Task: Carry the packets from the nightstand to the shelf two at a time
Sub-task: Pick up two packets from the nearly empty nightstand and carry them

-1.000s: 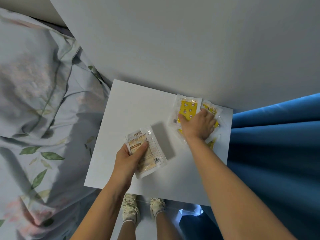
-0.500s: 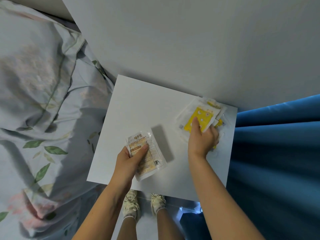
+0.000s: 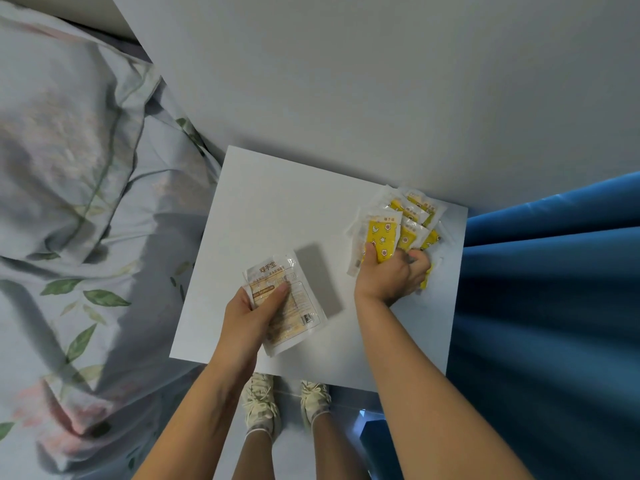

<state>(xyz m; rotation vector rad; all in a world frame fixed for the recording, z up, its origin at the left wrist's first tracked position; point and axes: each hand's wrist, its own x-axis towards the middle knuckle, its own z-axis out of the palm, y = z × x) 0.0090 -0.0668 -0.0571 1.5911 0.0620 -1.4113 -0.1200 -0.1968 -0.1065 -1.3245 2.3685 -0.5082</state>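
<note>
A white nightstand (image 3: 277,209) stands against the wall. My left hand (image 3: 252,313) grips a pale orange hand-warmer packet (image 3: 298,306) just above the nightstand's front half, thumb across its face. My right hand (image 3: 391,278) pinches a yellow packet (image 3: 381,237) with star prints, thumb on top, lifting it off a pile. Several more yellow packets (image 3: 415,216) lie fanned at the nightstand's back right corner, partly under my right fingers.
A bed with a leaf-print pillow and cover (image 3: 76,202) borders the nightstand on the left. A blue curtain (image 3: 554,306) hangs on the right. The pale wall (image 3: 381,81) is behind. My feet in cream shoes (image 3: 259,407) stand on the floor below the front edge.
My right hand went from pressing flat on the pile to pinching the top yellow packet and drawing it toward me. The left hand kept its packet still.
</note>
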